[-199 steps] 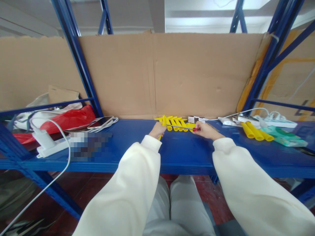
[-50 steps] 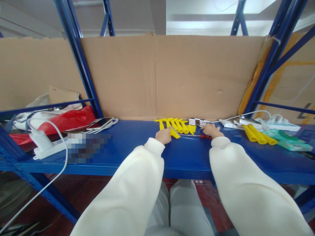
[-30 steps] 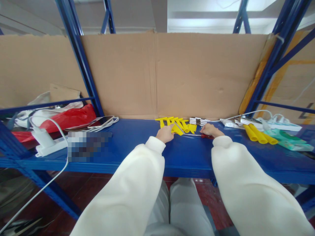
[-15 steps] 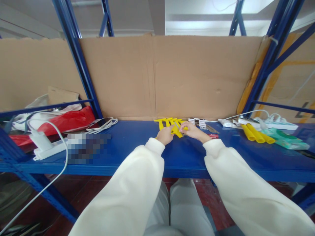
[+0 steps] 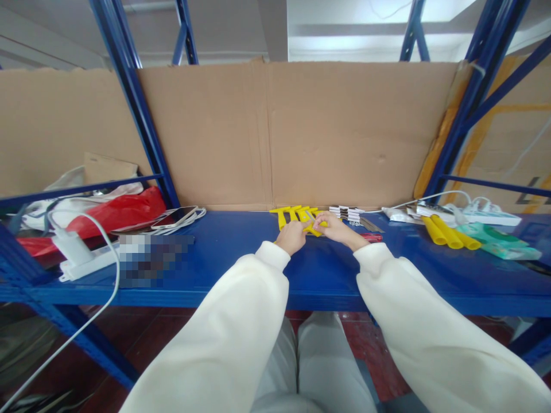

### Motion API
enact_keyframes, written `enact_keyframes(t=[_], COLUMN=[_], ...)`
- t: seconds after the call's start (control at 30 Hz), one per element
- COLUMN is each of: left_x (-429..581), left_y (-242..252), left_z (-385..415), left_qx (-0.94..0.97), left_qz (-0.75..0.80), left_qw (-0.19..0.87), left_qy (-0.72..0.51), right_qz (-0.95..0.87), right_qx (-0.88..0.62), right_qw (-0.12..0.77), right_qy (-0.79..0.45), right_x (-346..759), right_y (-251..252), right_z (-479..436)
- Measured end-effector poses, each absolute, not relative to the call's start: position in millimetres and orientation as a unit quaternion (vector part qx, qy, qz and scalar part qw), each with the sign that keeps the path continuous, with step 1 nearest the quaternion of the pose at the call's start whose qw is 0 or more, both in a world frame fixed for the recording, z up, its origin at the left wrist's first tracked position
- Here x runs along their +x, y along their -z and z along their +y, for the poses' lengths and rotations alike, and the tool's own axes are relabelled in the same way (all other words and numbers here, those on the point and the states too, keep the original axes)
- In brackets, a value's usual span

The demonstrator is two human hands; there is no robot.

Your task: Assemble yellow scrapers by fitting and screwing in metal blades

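My left hand (image 5: 291, 236) is closed on a yellow plastic part (image 5: 316, 232) that lies between my two hands over the blue shelf. Fingers of my right hand (image 5: 334, 226) are pinched together at the part's upper right side. Whatever small piece they grip is too small to make out. Just behind the hands, several yellow handle-shaped parts (image 5: 282, 218) stand in a row against the cardboard. A greyish strip shows near the fingers, blurred among the yellow.
Right of my hands lie a stack of white-and-black pieces (image 5: 346, 214), thin grey metal strips (image 5: 371, 226) and red pieces (image 5: 372, 237). Yellow tubes (image 5: 443, 232) and a green packet (image 5: 499, 242) are farther right. A white power strip (image 5: 86, 263) and red bag (image 5: 123, 209) sit left.
The yellow part in my hands has turned and tilted slightly. My left hand has shifted a little to the right, and my fingers have changed position on the part.
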State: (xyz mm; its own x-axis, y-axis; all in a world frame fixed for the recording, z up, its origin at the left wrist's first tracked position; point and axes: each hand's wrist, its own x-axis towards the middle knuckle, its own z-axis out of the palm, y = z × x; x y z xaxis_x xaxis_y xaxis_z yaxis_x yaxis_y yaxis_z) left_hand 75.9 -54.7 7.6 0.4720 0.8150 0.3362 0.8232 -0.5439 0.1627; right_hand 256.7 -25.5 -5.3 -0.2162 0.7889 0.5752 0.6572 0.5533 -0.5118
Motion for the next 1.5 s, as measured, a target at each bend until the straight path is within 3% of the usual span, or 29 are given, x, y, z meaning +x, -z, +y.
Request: enact_keyframes(t=[0.7, 0.93, 1.13, 1.3, 1.5], left_x=[79.6, 79.3, 75.3, 73.1, 72.7], left_y=[-7.4, -9.6, -15.7, -19.1, -20.0], left_z=[-57.2, -58.2, -57.2, -58.7, -64.3], left_qx=[-0.853, -0.844, -0.827, -0.817, -0.820], left_qz=[-0.488, -0.503, -0.524, -0.536, -0.540], left_qw=[0.038, 0.030, 0.038, 0.042, 0.055], left_qy=[0.181, 0.187, 0.200, 0.211, 0.179], right_qz=[-0.721, -0.684, -0.581, -0.566, -0.545], right_qx=[-0.548, -0.543, -0.539, -0.497, -0.472], right_qw=[0.416, 0.475, 0.570, 0.486, 0.518], right_qy=[-0.080, -0.107, -0.218, -0.444, -0.459], right_x=[250.3, 250.6, 243.5, 242.4, 243.1], right_y=[11.7, 20.2, 9.2, -3.3, -7.0], right_z=[-26.2, -18.7, -25.6, -46.6, -53.3])
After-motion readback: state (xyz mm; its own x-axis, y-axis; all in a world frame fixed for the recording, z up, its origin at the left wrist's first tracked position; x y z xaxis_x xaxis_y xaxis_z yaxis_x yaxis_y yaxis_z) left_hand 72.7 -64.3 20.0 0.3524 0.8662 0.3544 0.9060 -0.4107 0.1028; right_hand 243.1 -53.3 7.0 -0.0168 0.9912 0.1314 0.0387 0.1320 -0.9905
